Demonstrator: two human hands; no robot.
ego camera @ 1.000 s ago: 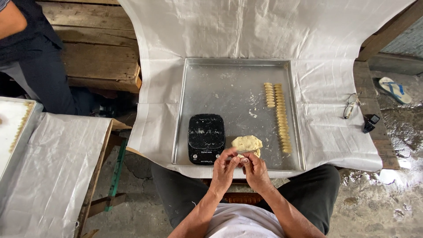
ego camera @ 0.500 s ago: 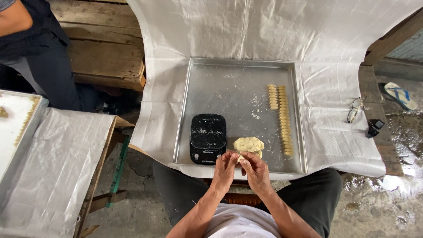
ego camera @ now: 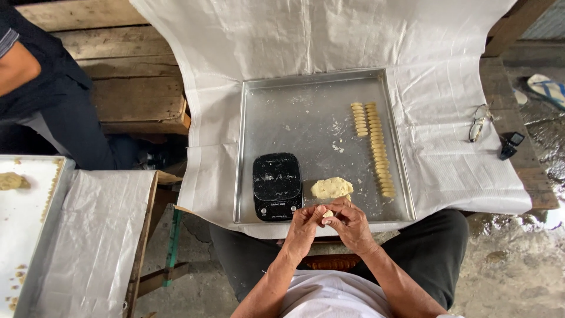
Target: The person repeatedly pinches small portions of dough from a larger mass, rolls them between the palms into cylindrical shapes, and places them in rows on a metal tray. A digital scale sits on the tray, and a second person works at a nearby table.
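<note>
head view, both hands' grip pinching a small soft dough piece [ego camera: 327, 214], left hand [ego camera: 305, 228], right hand [ego camera: 351, 227], lumpy pale dough mound [ego camera: 331, 188], shiny metal tray [ego camera: 306, 112]

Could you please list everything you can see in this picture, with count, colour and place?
Tray: one, silver, centre of the white sheet.
Scale: one, black, tray's near left corner.
Dough lump: one, pale yellow, right of the scale.
Dough pieces: two rows, pale yellow, along the tray's right side; the left row is shorter.
Sheet: one, white, under the tray.
Glasses: one pair, on the sheet at right.
Second tray: one, pale, far left, with dough bits.
Other person: one, dark clothes, top left.
Sandal: one, blue-striped, top right.
Left hand and right hand: together at the tray's near edge, small dough piece between the fingertips.
</note>
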